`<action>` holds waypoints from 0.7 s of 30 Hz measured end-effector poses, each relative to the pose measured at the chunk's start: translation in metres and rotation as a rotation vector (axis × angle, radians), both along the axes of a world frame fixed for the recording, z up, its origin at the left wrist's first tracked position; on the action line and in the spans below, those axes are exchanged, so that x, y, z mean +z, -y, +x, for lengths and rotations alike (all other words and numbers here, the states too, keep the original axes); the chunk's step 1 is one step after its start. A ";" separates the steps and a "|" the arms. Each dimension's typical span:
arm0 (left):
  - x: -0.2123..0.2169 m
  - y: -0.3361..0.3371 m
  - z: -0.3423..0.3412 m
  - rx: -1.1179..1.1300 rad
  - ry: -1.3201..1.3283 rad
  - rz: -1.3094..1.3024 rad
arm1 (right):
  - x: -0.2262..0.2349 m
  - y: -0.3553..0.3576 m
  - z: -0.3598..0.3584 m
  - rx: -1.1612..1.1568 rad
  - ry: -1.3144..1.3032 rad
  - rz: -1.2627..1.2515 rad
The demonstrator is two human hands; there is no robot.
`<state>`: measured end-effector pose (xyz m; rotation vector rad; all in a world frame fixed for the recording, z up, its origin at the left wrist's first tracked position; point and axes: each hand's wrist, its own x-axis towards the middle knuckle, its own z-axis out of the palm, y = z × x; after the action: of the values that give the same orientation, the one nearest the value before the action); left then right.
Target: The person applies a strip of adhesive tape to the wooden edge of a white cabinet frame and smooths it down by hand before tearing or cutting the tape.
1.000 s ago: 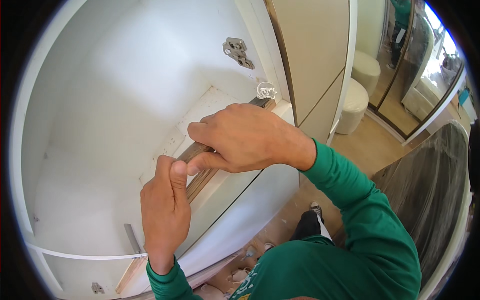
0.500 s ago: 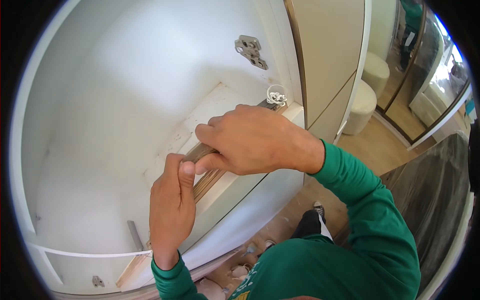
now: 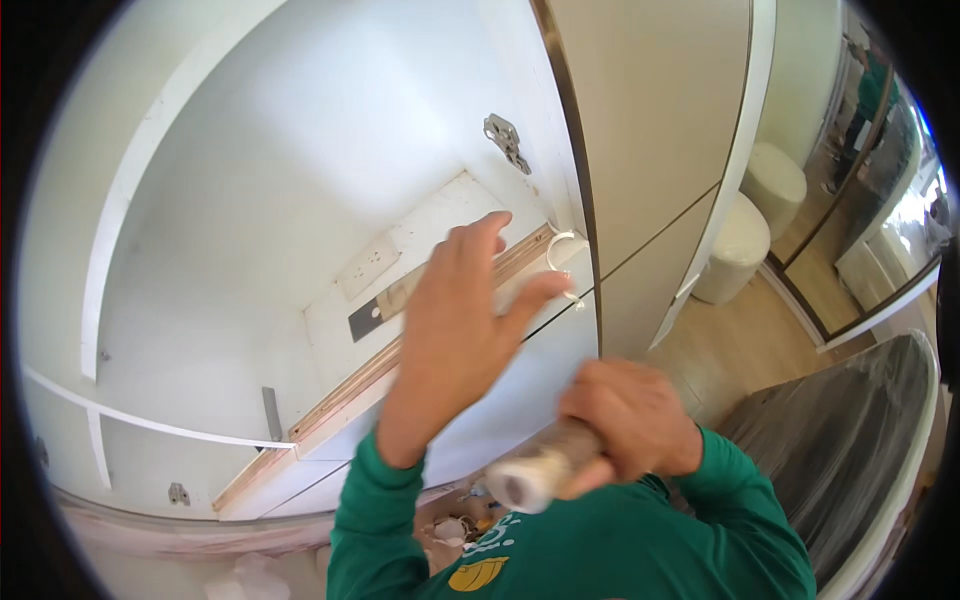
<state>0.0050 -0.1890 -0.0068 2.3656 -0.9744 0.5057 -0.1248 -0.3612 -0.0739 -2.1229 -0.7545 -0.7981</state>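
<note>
My left hand [image 3: 450, 315] is raised over the front ledge of a white cabinet, fingers stretched and thumb apart, holding nothing. Its thumb points toward a clear, white-rimmed ring-like thing [image 3: 552, 250] at the ledge's right end. Lower right, before my chest, my right hand [image 3: 635, 415] is wrapped around a brownish cylinder [image 3: 535, 470], pale at its near end with a dark hole in the middle. Motion blurs the cylinder, so its kind is unclear. Behind my left hand lies a flat dark plate with a hole [image 3: 368, 319], joined to a beige part partly hidden by the hand.
The ledge has a raw wooden edge [image 3: 345, 395]. A metal hinge [image 3: 506, 142] sits on the cabinet's side wall, and a socket plate [image 3: 368, 264] is inside. To the right stand a beige panel [image 3: 660, 110], round stools [image 3: 733, 248] and a dark film-wrapped board [image 3: 830, 430].
My hands, earlier together on the ledge's edge, have parted. The left has risen to the right, opened; the right has dropped toward my chest, now around a cylinder. The view has shifted.
</note>
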 end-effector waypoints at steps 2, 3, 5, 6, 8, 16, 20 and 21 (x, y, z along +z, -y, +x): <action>-0.014 0.025 0.005 0.012 0.132 0.030 | -0.022 0.024 -0.018 -0.026 0.034 0.170; -0.019 0.034 0.007 0.017 0.193 0.046 | -0.025 0.035 -0.024 -0.083 0.029 0.235; -0.030 0.038 0.008 0.025 0.170 -0.029 | -0.034 0.060 -0.033 -0.210 -0.003 0.343; -0.034 0.030 0.010 0.027 0.189 -0.057 | -0.037 0.070 -0.035 -0.269 -0.032 0.391; -0.037 0.032 0.004 -0.111 0.221 -0.059 | -0.043 0.091 -0.038 -0.400 -0.053 0.455; -0.027 0.012 -0.078 -0.661 -0.131 0.312 | -0.024 0.111 -0.068 -0.608 0.107 0.526; 0.012 -0.028 -0.048 -0.172 0.179 0.169 | -0.026 0.100 -0.092 -0.719 0.081 0.533; 0.011 -0.030 -0.038 -0.002 0.206 0.112 | -0.033 0.092 -0.097 -0.727 0.068 0.563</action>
<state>-0.0328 -0.1586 0.0042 2.4469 -1.1230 0.7231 -0.2220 -0.4536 -0.1067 -1.8258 0.2465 -1.2792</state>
